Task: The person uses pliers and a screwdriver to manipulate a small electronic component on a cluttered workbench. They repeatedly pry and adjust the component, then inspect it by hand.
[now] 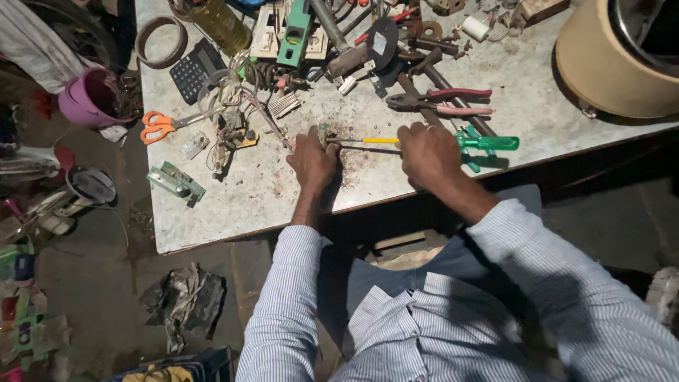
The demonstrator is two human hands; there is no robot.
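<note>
The left hand (312, 161) is pinching a small metal part (325, 134) on the surface (537, 106), while the right hand (428, 154) is gripping a yellow-shafted screwdriver (375, 141) just right of that part, below the red-handled pliers (442, 101).

Worktop (537, 92), pale and speckled, cluttered. Left hand (313, 161) pinches a small metal part (325, 134); right hand (428, 152) grips a yellow-shafted screwdriver (368, 141) (tip at the part). Nearby: red-handled pliers (438, 101), orange scissors (164, 125), black calculator (196, 68), green-handled tool (488, 143).
</note>
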